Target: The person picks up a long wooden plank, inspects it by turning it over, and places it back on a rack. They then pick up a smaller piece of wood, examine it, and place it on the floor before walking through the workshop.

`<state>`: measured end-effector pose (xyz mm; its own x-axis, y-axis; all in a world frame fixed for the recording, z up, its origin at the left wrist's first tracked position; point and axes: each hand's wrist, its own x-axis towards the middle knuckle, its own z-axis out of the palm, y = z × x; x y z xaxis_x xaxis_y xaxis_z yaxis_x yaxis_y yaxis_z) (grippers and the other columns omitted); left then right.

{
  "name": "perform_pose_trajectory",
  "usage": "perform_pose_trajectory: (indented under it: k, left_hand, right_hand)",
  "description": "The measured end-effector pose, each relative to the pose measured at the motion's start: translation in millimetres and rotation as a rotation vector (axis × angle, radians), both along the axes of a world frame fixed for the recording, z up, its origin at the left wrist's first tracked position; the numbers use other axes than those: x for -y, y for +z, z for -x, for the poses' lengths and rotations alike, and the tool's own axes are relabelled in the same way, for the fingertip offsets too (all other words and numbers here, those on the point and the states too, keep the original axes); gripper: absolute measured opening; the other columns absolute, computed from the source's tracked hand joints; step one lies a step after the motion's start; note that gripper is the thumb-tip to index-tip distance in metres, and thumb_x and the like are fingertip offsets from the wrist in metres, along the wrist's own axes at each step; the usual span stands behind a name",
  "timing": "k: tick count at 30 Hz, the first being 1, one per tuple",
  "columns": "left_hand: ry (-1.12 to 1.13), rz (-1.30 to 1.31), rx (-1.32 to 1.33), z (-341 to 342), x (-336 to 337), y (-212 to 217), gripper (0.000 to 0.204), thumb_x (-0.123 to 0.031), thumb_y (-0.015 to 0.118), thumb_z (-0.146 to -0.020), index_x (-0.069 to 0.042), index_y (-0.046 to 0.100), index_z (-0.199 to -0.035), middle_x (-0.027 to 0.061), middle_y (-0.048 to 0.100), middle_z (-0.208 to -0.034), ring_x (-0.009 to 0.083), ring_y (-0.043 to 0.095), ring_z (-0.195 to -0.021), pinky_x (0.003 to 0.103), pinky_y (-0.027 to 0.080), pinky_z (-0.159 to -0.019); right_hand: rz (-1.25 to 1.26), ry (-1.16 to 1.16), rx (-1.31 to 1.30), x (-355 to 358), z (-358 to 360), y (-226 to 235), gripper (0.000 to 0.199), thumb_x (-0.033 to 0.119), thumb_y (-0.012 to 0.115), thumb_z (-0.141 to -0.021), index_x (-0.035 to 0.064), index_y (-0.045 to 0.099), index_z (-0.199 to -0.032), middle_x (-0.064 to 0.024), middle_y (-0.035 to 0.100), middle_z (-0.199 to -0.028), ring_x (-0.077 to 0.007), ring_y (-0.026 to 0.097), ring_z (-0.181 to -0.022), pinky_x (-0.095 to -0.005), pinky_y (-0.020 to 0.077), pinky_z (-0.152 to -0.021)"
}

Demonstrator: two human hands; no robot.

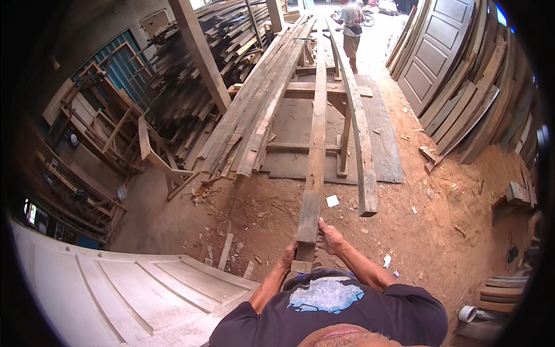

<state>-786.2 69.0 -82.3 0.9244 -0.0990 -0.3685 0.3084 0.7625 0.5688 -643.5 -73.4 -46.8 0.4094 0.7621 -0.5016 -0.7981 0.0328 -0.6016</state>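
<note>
Plank [315,150], long and narrow, runs from the person's chest out over the wooden trestle [315,89]. Left hand [287,257] wraps closed around its near end on the left side; right hand [329,237] grips the right edge, fingers curled. Second plank [361,150] lies just beside, apart from both hands.

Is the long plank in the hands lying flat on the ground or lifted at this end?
Lifted at this end: both hands grip the long plank above the sawdust floor; its far part rests on the wooden trestle.
</note>
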Motion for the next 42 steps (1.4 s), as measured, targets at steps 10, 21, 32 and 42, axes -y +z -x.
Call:
perform_pose_trajectory:
  k: [10, 21, 32, 42]
  left_hand:
    - [-0.109, -0.08, 0.529, -34, 15, 178, 0.101, -0.054, 0.078, -0.079, 0.002, 0.03, -0.148, 0.0192, 0.053, -0.137, 0.0328, 0.06, -0.12, 0.046, 0.051, -0.101]
    - [-0.058, -0.072, 0.765, -88, 74, 294, 0.091, -0.048, 0.072, -0.087, 0.007, 0.026, -0.145, 0.0184, 0.051, -0.137, 0.0221, 0.054, -0.125, 0.036, 0.046, -0.103]
    - [-0.106, -0.108, 0.657, -96, 79, 305, 0.092, -0.046, 0.075, -0.085, 0.007, 0.028, -0.143, 0.0188, 0.049, -0.138, 0.0238, 0.053, -0.126, 0.038, 0.045, -0.105]
    - [-0.103, -0.102, 0.631, -80, 62, 214, 0.089, -0.045, 0.074, -0.086, 0.005, 0.031, -0.146, 0.0231, 0.055, -0.131, 0.0331, 0.058, -0.122, 0.049, 0.054, -0.098]
  right_hand:
    - [-0.298, -0.072, 0.422, 27, -36, 138, 0.048, 0.043, 0.064, -0.095, -0.0009, 0.061, -0.114, -0.0077, 0.07, -0.097, -0.0119, 0.068, -0.077, -0.0251, 0.0582, -0.062]
    - [-0.54, -0.237, 0.648, 75, -71, 259, 0.055, 0.043, 0.054, -0.101, -0.0093, 0.059, -0.119, -0.0179, 0.07, -0.106, -0.0201, 0.071, -0.085, -0.036, 0.061, -0.071]
    - [-0.393, -0.375, 0.776, 79, -63, 273, 0.063, 0.052, 0.054, -0.098, -0.0087, 0.062, -0.113, -0.0116, 0.07, -0.099, -0.0134, 0.067, -0.083, -0.0291, 0.0563, -0.071]
    - [-0.251, -0.282, 0.717, 67, -55, 210, 0.052, 0.047, 0.05, -0.102, -0.0027, 0.064, -0.11, -0.0065, 0.067, -0.088, -0.0083, 0.061, -0.069, -0.024, 0.0512, -0.057]
